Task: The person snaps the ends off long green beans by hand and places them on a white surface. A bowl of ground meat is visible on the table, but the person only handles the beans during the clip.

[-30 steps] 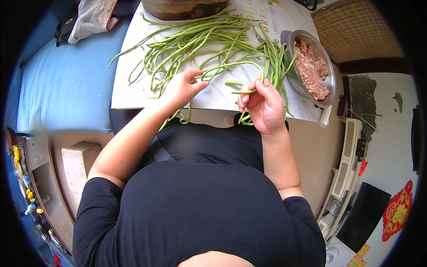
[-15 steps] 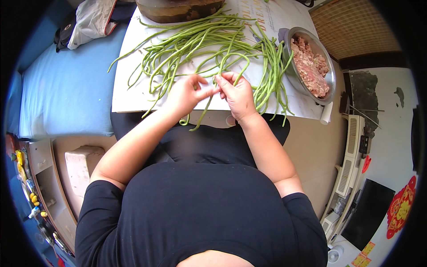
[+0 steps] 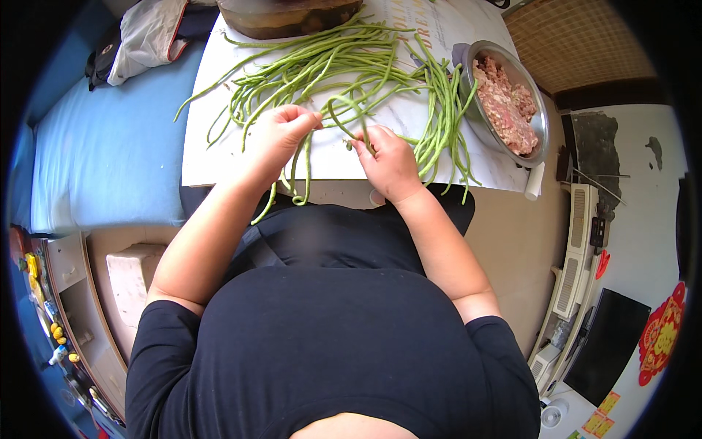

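Observation:
My left hand [image 3: 281, 135] is closed over the near part of the table, thumb and fingertips pressed together. Green long beans [image 3: 306, 164] hang down from beneath it past the table edge, one curled at its end; the grip inside the palm is hidden. To its right, my right hand [image 3: 387, 161] pinches another long bean [image 3: 333, 110], which arches up in a loop above the fingers. A short bean end shows beside the right thumb. Beyond both hands spreads a loose pile of long beans [image 3: 292, 77], with a second bunch [image 3: 441, 121] right of my right hand.
A metal bowl of minced meat [image 3: 504, 110] stands at the table's right side. A thick wooden block [image 3: 289, 18] sits at the far edge of the white table [image 3: 208, 164]. Left of the table is a blue couch [image 3: 110, 146] with a light bag [image 3: 146, 40] on it.
My hands have drawn apart, the left moving leftward. Its hanging beans have shifted with it, and the bean in my right hand now loops nearer to me.

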`<state>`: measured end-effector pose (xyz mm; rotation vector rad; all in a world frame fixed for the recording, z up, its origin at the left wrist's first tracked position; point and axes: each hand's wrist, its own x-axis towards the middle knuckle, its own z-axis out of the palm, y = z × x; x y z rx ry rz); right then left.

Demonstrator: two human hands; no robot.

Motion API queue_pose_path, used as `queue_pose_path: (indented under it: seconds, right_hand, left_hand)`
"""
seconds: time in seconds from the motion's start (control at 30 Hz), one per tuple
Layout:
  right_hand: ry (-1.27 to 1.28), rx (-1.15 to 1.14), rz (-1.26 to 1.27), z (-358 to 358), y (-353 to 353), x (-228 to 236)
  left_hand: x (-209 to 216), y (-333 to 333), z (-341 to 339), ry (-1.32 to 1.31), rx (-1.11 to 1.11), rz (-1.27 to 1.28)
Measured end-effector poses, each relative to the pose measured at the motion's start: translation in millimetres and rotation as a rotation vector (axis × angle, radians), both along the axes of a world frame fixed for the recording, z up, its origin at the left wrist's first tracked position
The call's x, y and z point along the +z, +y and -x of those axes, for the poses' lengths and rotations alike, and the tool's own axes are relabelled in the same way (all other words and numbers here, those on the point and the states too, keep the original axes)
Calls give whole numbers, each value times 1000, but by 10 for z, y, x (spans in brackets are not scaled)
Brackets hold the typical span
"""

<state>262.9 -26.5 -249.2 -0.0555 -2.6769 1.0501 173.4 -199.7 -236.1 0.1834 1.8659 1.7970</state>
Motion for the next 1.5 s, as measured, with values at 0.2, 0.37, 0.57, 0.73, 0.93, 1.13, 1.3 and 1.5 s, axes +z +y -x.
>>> queue_pose_path:
  seconds: [0.2, 0.37, 0.57, 0.73, 0.93, 1.13, 1.3, 1.5]
  right_hand:
    - [-181, -45, 549, -28, -41, 40]
    - [-48, 96, 457, -98, -128, 135]
    - [-284, 67, 332, -262, -93, 233]
    - [-340, 31, 531, -359, -31, 83]
    - [-316, 36, 663, -391, -35, 104]
    - [-333, 10, 600, -408, -15, 151]
    - [-309, 47, 501, -390, 5, 200]
    - [-270, -128, 644, -180, 308, 250]
  left_hand:
    - [-54, -40, -30, 387, -17, 267]
    - [-24, 60, -295, 213, -301, 65]
    - [-24, -15, -349, 302, -393, 201]
    - [-74, -15, -439, 209, -638, 175]
    - [-121, 9, -487, -188, -769, -140]
    - [-23, 58, -493, -163, -675, 43]
    - [-65, 82, -492, -79, -594, 165]
    - [-192, 45, -420, -336, -367, -84]
